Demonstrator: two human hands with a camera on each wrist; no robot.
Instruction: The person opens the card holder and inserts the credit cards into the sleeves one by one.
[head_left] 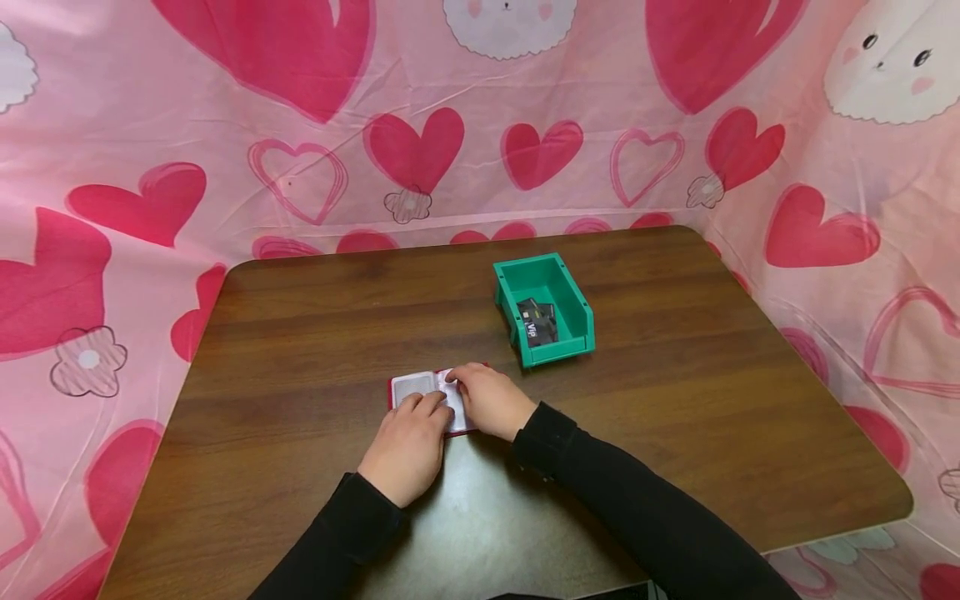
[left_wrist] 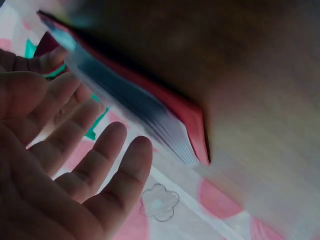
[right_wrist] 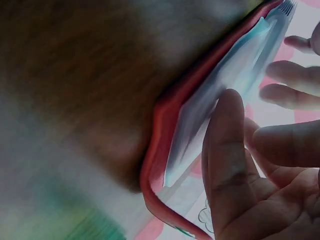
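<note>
The red booklet (head_left: 414, 384) lies with its long axis crosswise before the left hand (head_left: 408, 447); the right hand (head_left: 495, 400) overlaps its right end. Both hands' fingers are loosely apart.

One word can be read: "Vip", in pale letters on the black card (head_left: 540, 325) inside the green bin (head_left: 558, 352) in the head view. The lettering is turned on its side and sits toward eight o'clock on the card's face; the finer marks around it are too small to make out. At eight o'clock from the bin, the pages of the red booklet (head_left: 414, 385) — in every view — show no legible print.
</note>
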